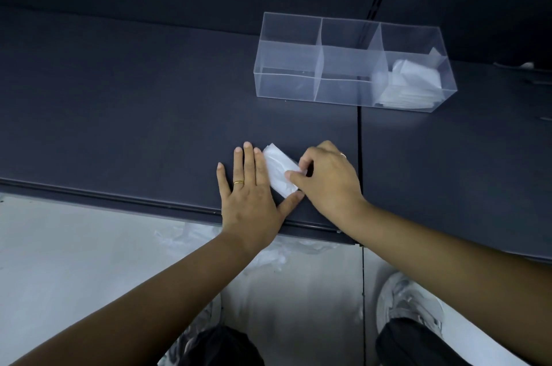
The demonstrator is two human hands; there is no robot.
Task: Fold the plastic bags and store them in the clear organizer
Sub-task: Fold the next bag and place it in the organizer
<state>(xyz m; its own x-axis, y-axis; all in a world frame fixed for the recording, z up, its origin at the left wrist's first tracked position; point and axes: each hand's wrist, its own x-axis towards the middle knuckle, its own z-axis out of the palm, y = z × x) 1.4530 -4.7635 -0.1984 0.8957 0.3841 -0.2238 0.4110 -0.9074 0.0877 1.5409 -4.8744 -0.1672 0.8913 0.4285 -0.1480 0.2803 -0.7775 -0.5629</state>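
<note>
Plastic bag (280, 172), white and already folded down to a small narrow packet, lies flat on the dark shelf (134, 111), well in front of the organizer (286, 86) and about level with its left end.

The left hand (251, 201) lies flat with straight, slightly spread fingers. It presses on the shelf along the packet's side away from the organizer's filled end, with the thumb touching the packet's near corner. The right hand (328, 183) pinches the packet's opposite edge between thumb and forefinger, its other fingers curled.

Inside the organizer, the right compartment holds a stack of folded bags (409, 81). The middle and left compartments show no bags that I can make out.

Farther from the organizer, past the shelf's front edge, a heap of loose bags (277, 255) lies crumpled on the floor (74, 261), partly hidden by the arms.

The task looks partly done. Several bags are stored, and this one seems close to its last fold or ready to be carried over. The heap suggests a good many bags remain, though I cannot tell how many.
</note>
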